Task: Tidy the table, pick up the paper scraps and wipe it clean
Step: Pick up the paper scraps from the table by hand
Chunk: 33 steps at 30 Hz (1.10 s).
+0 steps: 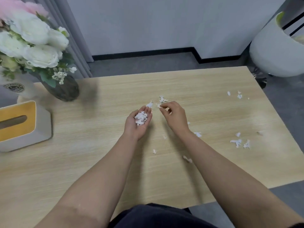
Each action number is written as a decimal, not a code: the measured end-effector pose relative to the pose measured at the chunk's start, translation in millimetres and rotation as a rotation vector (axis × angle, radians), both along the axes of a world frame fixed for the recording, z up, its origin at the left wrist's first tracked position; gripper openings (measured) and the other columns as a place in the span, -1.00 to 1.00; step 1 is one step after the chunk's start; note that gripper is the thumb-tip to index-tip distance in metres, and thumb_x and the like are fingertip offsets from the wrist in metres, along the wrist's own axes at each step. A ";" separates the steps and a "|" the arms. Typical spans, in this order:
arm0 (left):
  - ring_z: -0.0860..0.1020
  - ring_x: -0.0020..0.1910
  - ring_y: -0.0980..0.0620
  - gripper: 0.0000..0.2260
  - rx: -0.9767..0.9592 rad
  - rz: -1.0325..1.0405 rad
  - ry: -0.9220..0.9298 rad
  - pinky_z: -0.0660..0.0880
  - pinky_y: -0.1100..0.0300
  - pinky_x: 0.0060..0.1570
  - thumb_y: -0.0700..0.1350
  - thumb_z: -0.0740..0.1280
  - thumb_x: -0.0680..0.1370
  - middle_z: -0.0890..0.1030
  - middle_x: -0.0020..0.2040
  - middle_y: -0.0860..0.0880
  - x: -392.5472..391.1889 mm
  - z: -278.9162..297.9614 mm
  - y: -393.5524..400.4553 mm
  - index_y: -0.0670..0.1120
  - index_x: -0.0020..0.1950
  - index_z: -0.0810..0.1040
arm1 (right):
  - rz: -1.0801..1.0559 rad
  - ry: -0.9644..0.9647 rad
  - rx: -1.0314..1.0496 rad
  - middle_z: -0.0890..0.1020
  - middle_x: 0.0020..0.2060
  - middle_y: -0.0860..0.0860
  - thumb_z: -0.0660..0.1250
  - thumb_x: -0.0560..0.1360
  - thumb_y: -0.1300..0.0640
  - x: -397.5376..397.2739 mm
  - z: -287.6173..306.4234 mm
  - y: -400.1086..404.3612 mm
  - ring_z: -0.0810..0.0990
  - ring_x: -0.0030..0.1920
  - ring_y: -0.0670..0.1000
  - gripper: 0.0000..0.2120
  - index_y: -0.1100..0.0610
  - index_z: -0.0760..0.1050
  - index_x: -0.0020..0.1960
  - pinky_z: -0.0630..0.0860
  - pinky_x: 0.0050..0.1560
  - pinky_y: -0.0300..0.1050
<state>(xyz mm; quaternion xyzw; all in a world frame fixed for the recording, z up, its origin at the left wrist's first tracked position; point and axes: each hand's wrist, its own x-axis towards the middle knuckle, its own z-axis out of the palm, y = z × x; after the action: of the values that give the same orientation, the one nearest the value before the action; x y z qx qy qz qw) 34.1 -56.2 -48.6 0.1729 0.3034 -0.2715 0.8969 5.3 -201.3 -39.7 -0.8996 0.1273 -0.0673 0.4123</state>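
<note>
I am cupping a heap of white paper scraps (141, 118) in my upturned left hand (137, 124) while my right hand (174, 116) is pinching a small white scrap (159, 105) over the pale wooden table (82, 162).

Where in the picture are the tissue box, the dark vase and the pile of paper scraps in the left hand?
tissue box (21, 124): head view, on its yellow top.
dark vase (65, 90): head view, on its rounded body.
pile of paper scraps (141, 118): head view, on the heap's middle, in the left hand (137, 125), on its palm.

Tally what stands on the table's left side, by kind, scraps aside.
Vase of flowers: 1
Tissue box: 1
White jar with a round emblem: 1
Total: 3
</note>
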 end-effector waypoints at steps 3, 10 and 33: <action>0.66 -0.29 -0.08 -0.70 0.015 0.054 0.000 0.60 0.08 -0.15 -0.17 0.08 0.61 0.62 -0.19 -0.17 12.7 -0.8 -7.0 -0.28 -0.08 0.56 | -0.025 0.115 -0.014 0.60 0.00 0.04 0.34 0.50 0.15 24.9 -16.3 -30.5 0.53 -0.13 -0.03 -0.80 0.15 0.59 0.11 0.37 -0.04 -0.25; 0.67 -0.25 -0.07 -0.69 0.044 0.107 0.002 0.55 0.07 -0.04 -0.17 0.07 0.61 0.65 -0.18 -0.15 24.4 -9.7 -7.1 -0.26 -0.05 0.57 | -0.003 0.328 -0.051 0.57 0.07 0.15 0.32 0.50 0.19 77.2 -46.7 -58.5 0.54 0.07 0.09 -0.72 0.17 0.53 0.19 0.35 -0.03 -0.20; 0.68 -0.17 -0.10 -0.70 0.148 0.043 0.085 0.57 0.03 -0.03 -0.15 0.08 0.63 0.67 -0.11 -0.18 23.0 -40.2 6.7 -0.28 0.02 0.56 | 0.355 0.290 -0.507 0.40 0.22 0.13 0.30 0.49 -0.13 102.6 -78.5 -3.6 0.34 0.23 0.13 -0.47 0.16 0.36 0.32 0.36 0.18 -0.05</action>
<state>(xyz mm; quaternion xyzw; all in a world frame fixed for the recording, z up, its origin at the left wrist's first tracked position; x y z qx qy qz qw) 57.1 -49.5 -88.8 0.2205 0.3641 -0.2359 0.8736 108.0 -204.9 -118.2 -0.9818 0.0052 0.1048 0.1586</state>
